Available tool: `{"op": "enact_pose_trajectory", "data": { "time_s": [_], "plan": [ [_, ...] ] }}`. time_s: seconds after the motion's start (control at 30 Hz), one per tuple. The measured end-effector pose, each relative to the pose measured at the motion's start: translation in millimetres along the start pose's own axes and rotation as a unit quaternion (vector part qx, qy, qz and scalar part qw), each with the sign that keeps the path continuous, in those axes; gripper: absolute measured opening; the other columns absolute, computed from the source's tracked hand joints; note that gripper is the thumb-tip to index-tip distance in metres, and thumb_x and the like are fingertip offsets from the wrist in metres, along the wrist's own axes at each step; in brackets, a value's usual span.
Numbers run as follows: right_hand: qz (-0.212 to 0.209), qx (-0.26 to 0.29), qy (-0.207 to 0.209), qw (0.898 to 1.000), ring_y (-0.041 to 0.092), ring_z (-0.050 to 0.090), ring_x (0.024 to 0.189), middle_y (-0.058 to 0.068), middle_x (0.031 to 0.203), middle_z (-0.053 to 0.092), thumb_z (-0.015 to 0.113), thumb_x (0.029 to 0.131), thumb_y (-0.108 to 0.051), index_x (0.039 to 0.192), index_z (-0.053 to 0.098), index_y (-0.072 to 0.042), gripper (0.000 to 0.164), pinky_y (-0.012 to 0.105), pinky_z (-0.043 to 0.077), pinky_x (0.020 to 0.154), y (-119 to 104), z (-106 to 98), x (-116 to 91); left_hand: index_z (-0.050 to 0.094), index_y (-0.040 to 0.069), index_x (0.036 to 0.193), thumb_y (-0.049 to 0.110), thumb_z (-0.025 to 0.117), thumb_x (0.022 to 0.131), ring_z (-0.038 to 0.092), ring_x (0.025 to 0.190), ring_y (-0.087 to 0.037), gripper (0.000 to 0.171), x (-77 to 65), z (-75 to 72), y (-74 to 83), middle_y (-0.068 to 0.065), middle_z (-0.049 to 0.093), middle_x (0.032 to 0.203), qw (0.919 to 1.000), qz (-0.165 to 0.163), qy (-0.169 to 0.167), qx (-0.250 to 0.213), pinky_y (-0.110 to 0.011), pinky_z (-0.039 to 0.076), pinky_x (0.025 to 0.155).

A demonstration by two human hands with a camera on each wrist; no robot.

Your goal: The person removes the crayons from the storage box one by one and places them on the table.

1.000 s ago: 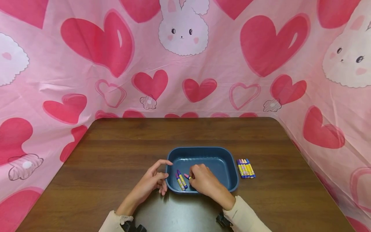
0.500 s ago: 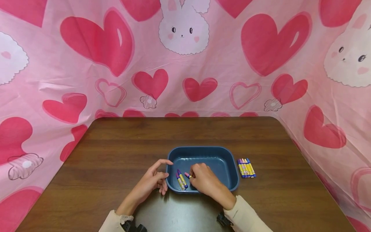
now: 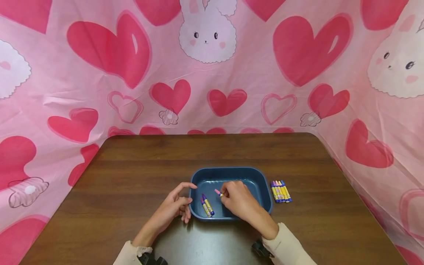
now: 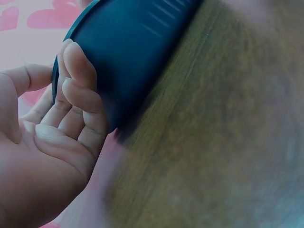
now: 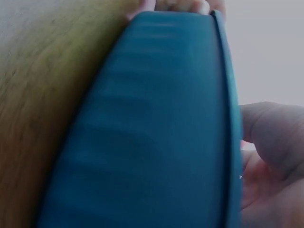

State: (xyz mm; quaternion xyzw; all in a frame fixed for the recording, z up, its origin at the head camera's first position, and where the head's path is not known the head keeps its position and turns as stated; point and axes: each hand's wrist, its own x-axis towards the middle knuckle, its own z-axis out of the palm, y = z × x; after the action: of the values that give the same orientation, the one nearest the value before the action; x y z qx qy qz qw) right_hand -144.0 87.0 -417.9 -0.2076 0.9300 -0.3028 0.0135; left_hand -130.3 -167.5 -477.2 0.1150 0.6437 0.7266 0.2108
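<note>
In the head view, my right hand (image 3: 241,198) pinches a pink-tipped crayon (image 3: 219,193) over the inside of a dark blue tray (image 3: 232,218). Two crayons with purple and dark tips (image 3: 207,206) lie side by side on the tray's floor, at its left end. My left hand (image 3: 172,206) rests at the tray's left rim, index fingertip over the edge and thumb against it. The left wrist view shows the lower fingers of that hand (image 4: 66,104) loosely bent beside the tray's outer wall. From the right wrist, the tray wall (image 5: 142,118) hides the crayon.
Several yellow-wrapped crayons (image 3: 281,191) lie in a neat row on the brown wooden table (image 3: 149,158), just right of the tray. A pink cloth (image 3: 198,73) with hearts and rabbits hangs behind and along the sides.
My right hand has shifted up and to the right in the tray, carrying the pink crayon away from the two lying crayons. The left hand has stayed at the rim.
</note>
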Motion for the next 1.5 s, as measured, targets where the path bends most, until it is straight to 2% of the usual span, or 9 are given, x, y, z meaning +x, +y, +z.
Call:
{"op": "enact_pose_trajectory", "data": {
  "time_s": [0.47,0.6,0.83,1.03,1.2,1.33,1.5],
  "plan": [
    [0.037,0.004,0.115,0.993,0.01,0.052,0.064,-0.003,0.071,0.061,0.078,0.08,-0.001,0.086,0.074,-0.005,0.008,0.023,0.049,0.06,19.0,-37.5,-27.2,0.034,0.004,0.143,0.013,0.05,0.102,0.06,0.051,-0.019,0.045,-1.7,-2.3,-1.8,-0.007,0.062,0.061,1.0,0.004,-0.003,0.004,-0.026,0.046,0.05],
    [0.041,0.001,0.153,0.987,0.009,0.053,0.064,-0.003,0.071,0.062,0.077,0.079,-0.001,0.086,0.074,-0.006,0.009,0.025,0.05,0.062,31.3,-50.3,-34.6,0.034,0.004,0.143,0.013,0.05,0.102,0.06,0.051,-0.018,0.045,-1.9,-2.3,-2.8,-0.007,0.062,0.06,1.0,0.007,-0.004,0.004,-0.026,0.046,0.049],
    [0.078,0.015,0.208,0.975,0.012,0.059,0.067,-0.003,0.072,0.065,0.076,0.08,-0.004,0.087,0.075,-0.008,0.008,0.026,0.052,0.063,62.0,-70.6,-48.1,0.033,0.002,0.143,0.013,0.05,0.102,0.06,0.052,-0.018,0.046,-1.6,-1.8,-5.1,-0.007,0.062,0.061,0.9999,0.011,-0.011,0.0,-0.026,0.046,0.049],
    [0.125,0.007,0.222,0.967,0.011,0.062,0.069,-0.001,0.075,0.07,0.076,0.082,-0.008,0.089,0.076,-0.006,0.007,0.023,0.048,0.064,95.2,-77.7,-59.6,0.033,0.002,0.143,0.014,0.051,0.102,0.06,0.052,-0.018,0.047,-1.6,-0.5,-5.1,-0.006,0.062,0.061,0.9999,0.008,-0.014,-0.001,-0.026,0.046,0.05],
    [0.157,0.023,0.212,0.964,0.009,0.064,0.07,0.003,0.079,0.072,0.077,0.083,-0.011,0.09,0.076,-0.005,0.01,0.023,0.049,0.064,118.6,-76.1,-63.0,0.034,0.002,0.142,0.011,0.05,0.102,0.06,0.051,-0.018,0.044,-2.2,-0.8,-4.5,-0.006,0.062,0.06,0.9997,0.018,-0.017,-0.006,-0.026,0.046,0.049],
    [0.175,0.045,0.192,0.965,0.009,0.065,0.07,0.006,0.081,0.073,0.077,0.084,-0.013,0.093,0.076,-0.003,0.014,0.021,0.048,0.062,130.0,-75.4,-62.1,0.036,0.004,0.141,0.009,0.05,0.101,0.06,0.05,-0.018,0.042,-2.3,-1.7,-3.3,-0.008,0.062,0.059,0.9995,0.027,-0.014,-0.006,-0.026,0.045,0.049],
    [0.193,0.055,0.184,0.962,0.009,0.064,0.068,0.009,0.082,0.073,0.075,0.085,-0.01,0.095,0.074,0.002,0.015,0.02,0.049,0.059,138.6,-76.8,-64.2,0.035,0.004,0.142,0.01,0.051,0.101,0.06,0.051,-0.018,0.044,-0.7,-0.7,-2.2,-0.007,0.062,0.059,0.9996,0.023,-0.017,-0.007,-0.026,0.045,0.049]
  ]
}}
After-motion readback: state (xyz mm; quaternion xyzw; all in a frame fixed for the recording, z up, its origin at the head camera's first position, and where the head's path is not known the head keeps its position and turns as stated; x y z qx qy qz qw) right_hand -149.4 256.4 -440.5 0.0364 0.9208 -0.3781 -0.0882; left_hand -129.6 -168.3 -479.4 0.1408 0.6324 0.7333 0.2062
